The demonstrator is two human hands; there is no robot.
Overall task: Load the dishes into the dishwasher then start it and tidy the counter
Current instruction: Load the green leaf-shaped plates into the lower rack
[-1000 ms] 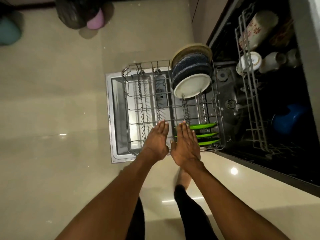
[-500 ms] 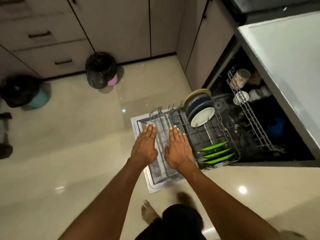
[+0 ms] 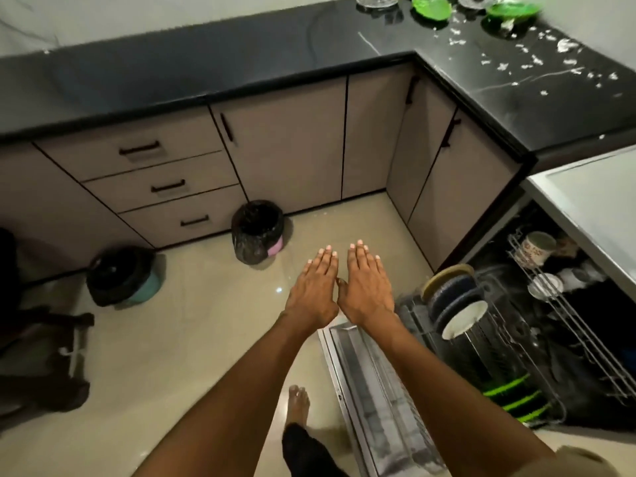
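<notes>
Bins: two round bins lined with crinkled black bags on the glossy floor – teal one (image 3: 124,277), pink one (image 3: 257,232).
Left hand (image 3: 315,287): flat, fingers straight, grip wide open, holding nothing.
Right hand (image 3: 366,287): the same, just beside the left, above the floor.
Dishwasher (image 3: 585,321): open, wire lower rack (image 3: 413,390) pulled out – four round plates (image 3: 461,304) upright, three green plates (image 3: 512,397) near the front.
Desk (image 3: 516,80): black polished stone, white scraps scattered, two green plates (image 3: 432,6) at the back.

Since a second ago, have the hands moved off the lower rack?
Yes. Both the left hand and right hand, flat and empty, were over the lower rack; now they hang past its outer end, toward the black-lined bin.
</notes>
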